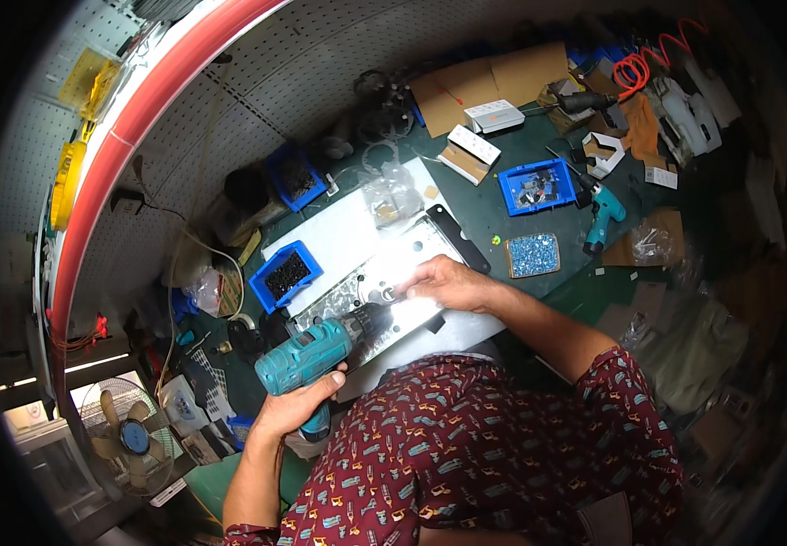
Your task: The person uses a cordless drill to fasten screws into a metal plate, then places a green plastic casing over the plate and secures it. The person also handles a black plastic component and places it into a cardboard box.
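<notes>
My left hand [295,407] is wrapped round the grip of a teal cordless drill [304,356]. Its dark chuck [368,320] points right over a shiny metal panel [412,259] with round holes. On the panel, close to the drill's tip, my right hand [453,284] has its fingers pinched together; strong glare hides what is between them. A black strip [457,238] lies along the panel's far right end. Just left of the panel stands a blue bin [286,276] filled with small black parts.
Behind the panel lies a clear plastic bag [390,194]. To the right are a blue bin [537,187] of small parts, a tray of bluish pieces [533,255] and a second teal power tool [604,218]. Small white boxes [494,116] stand at the back; a fan [134,437] is lower left.
</notes>
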A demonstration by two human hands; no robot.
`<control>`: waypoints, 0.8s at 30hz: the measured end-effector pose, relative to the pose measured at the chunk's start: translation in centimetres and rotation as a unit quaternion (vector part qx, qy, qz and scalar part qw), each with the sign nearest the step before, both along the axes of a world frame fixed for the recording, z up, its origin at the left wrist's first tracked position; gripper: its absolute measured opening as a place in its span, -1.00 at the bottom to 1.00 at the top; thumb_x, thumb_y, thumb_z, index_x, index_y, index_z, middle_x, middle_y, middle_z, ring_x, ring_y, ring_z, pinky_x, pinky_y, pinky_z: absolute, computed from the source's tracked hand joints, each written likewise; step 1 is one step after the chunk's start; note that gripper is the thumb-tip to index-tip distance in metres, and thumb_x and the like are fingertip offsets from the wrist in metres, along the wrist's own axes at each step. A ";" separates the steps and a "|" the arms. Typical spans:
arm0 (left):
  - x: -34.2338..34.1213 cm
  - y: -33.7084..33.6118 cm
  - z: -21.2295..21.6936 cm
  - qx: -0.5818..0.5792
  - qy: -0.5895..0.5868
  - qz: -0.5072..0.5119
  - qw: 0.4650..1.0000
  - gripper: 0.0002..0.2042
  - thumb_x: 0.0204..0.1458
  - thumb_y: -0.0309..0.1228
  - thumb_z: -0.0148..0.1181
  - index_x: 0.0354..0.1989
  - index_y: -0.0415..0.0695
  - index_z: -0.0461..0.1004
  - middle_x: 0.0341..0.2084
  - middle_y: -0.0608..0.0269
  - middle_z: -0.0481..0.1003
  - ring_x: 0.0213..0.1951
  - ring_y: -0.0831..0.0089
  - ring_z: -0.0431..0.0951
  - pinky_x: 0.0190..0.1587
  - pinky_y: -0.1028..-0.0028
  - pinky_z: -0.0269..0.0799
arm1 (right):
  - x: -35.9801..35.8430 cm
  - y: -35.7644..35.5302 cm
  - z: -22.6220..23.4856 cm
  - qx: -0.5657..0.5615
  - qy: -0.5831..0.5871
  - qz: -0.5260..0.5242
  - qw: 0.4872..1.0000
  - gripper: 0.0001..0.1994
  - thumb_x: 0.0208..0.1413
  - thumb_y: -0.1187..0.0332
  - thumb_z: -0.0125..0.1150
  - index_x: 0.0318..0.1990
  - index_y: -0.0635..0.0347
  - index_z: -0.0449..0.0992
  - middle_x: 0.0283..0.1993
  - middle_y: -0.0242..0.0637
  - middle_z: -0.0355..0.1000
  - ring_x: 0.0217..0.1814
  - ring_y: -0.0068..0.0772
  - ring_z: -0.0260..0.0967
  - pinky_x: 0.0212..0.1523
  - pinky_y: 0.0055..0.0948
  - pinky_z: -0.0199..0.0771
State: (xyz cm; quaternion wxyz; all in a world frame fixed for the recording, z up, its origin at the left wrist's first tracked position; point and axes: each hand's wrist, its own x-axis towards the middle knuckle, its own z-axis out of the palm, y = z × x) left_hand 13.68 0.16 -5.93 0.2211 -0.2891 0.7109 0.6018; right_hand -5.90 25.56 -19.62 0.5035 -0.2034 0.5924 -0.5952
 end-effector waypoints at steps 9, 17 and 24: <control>-1.1 -0.8 1.1 -0.129 0.073 -0.157 0.976 -0.68 0.12 -0.38 0.45 0.03 -0.14 0.61 -0.20 0.32 0.65 -0.18 0.50 0.60 -0.05 0.40 0.56 | 0.6 -0.2 -0.3 -0.013 0.213 0.011 0.977 -0.80 0.21 0.43 0.25 -0.07 0.20 0.71 -0.11 -0.16 0.61 -0.10 -0.27 0.52 0.01 -0.34 0.52; -4.3 -0.1 3.2 -0.177 0.028 -0.242 0.953 -0.67 0.13 -0.30 0.43 0.03 -0.15 0.63 -0.17 0.12 0.69 -0.17 0.37 0.67 -0.04 0.34 0.59 | 3.1 -1.0 -0.9 0.010 0.250 -0.093 0.964 -0.76 0.22 0.40 0.26 -0.01 0.28 0.67 -0.05 0.00 0.64 0.08 -0.11 0.61 0.14 -0.25 0.55; -5.1 0.6 3.8 -0.217 0.068 -0.307 0.924 -0.75 0.05 -0.35 0.45 -0.14 -0.21 0.66 -0.36 0.01 0.69 -0.32 0.25 0.73 -0.17 0.33 0.61 | 3.6 -0.7 -1.1 0.019 0.216 -0.104 0.971 -0.71 0.24 0.41 0.22 0.06 0.34 0.61 -0.04 -0.02 0.66 0.08 -0.16 0.63 0.13 -0.27 0.59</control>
